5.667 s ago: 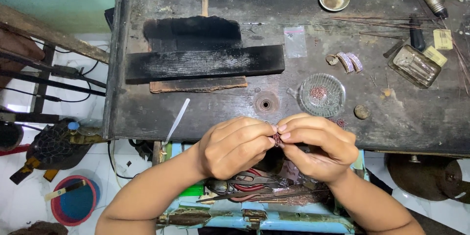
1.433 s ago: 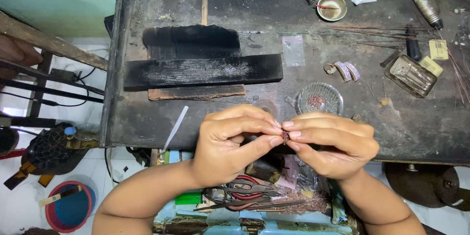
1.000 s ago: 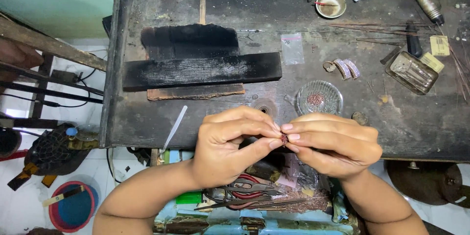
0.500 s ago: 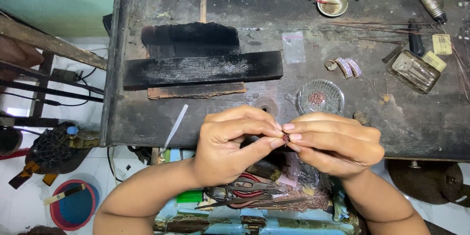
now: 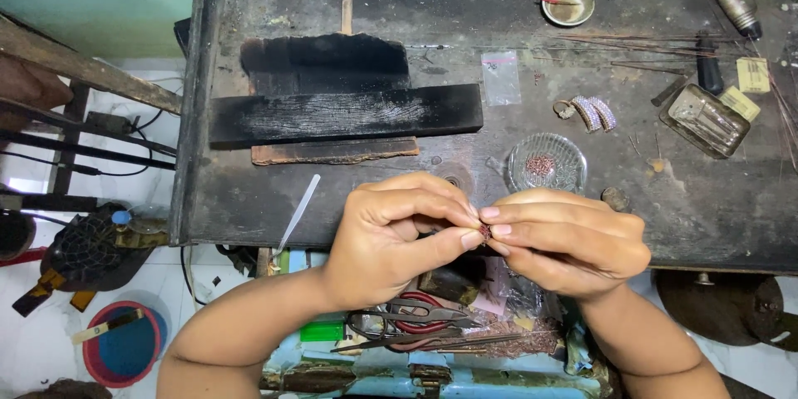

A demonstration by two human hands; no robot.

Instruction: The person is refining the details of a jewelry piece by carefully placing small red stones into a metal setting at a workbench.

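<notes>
Fingertips of the left hand [image 5: 391,237] and right hand [image 5: 573,241] met, pinching a tiny reddish piece [image 5: 485,233] between them just off the near edge of a dark workbench [image 5: 465,0], below a glass dish [image 5: 546,164] of small reddish bits.

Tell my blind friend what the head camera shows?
Two hands, left and right, pinch a tiny reddish piece together at a dark workbench's edge. Behind them sit a glass dish of reddish bits and a charred block.
</notes>
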